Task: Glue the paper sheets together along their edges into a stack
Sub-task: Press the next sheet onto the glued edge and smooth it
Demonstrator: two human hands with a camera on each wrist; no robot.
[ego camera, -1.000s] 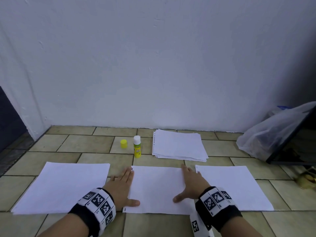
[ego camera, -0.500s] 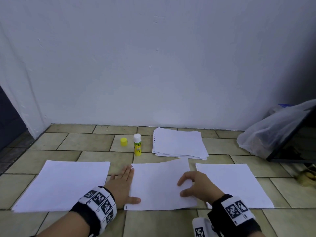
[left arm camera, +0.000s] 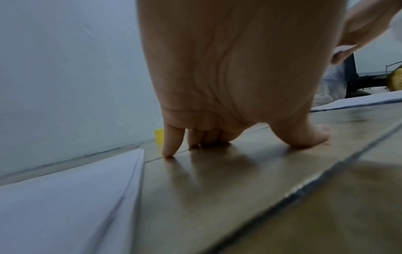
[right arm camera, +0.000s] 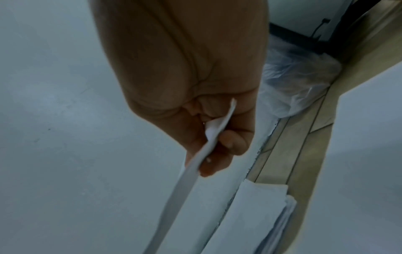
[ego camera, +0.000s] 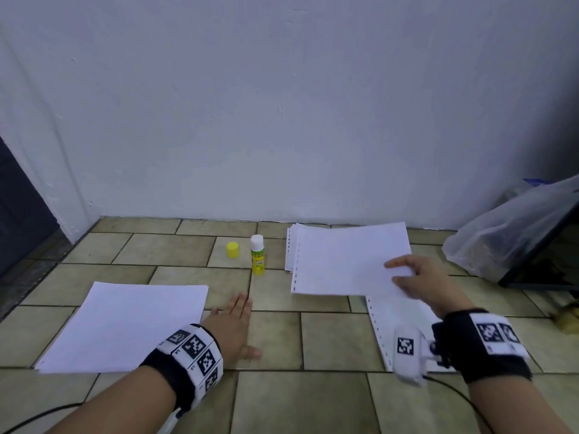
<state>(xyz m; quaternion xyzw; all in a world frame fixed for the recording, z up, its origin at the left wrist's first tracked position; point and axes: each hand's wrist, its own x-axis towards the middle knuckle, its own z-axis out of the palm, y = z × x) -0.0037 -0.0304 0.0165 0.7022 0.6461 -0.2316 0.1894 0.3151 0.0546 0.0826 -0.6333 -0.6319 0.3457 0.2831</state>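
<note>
Hands were doing two different jobs. The right hand (ego camera: 421, 281) pinched one paper sheet (ego camera: 347, 261) by its right edge, thumb on top and fingers beneath, and carried it lifted off the floor (ego camera: 332, 339); in the right wrist view the sheet (right arm camera: 208, 141) ran edge-on between thumb and fingers. The left hand (ego camera: 233, 330) lay flat on the bare tiles, fingers straight, gripping nothing, with its little finger just beside the right edge of a sheet on the floor (ego camera: 125, 324).

The held sheet hung ahead of the right hand and to its inner side, its long axis running crosswise, left to right, with the punched margin on the end farthest from the grip. It overlapped the paper pile (ego camera: 293, 245) lying beyond it near the wall, and under the right wrist lay another floor sheet (ego camera: 391, 321) with a punched left edge.

Ahead of the left hand, between the two hands and slightly nearer the left, stood the glue stick (ego camera: 257, 255), upright and uncapped, its yellow cap (ego camera: 232, 249) just beside it on the outer side.

My judgement: the left hand was free and closer to the glue stick, so it would suit the reach, while the right would need to lay its sheet down flat first. The free punched end could sag or swing during that.
</note>
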